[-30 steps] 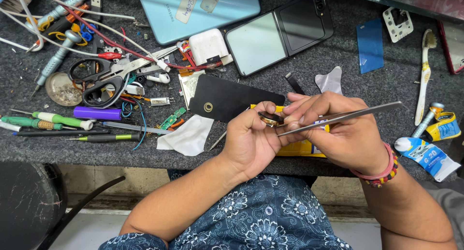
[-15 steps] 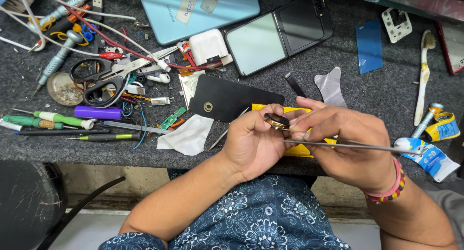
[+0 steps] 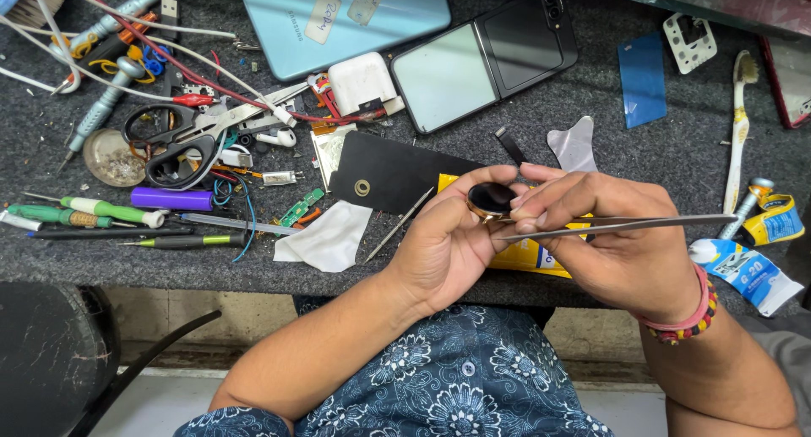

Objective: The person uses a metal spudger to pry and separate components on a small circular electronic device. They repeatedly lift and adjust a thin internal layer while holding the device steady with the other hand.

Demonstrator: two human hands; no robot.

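Observation:
My left hand pinches a small round gold-rimmed part with a dark glossy face between thumb and fingers, just above the bench's front edge. My right hand holds long metal tweezers lying almost level; their tips sit just below the round part and the shaft runs out to the right. Fingertips of my right hand also touch the round part. A yellow packet lies under both hands, mostly hidden.
The dark bench mat carries a black flat panel, a white cloth scrap, scissors, several screwdrivers, a light blue phone back, a folding phone, a toothbrush and a glue tube.
The tweezers swung from pointing up-right to nearly level, dipping slightly in between. Both hands stayed over the yellow packet, still closed on the round part.

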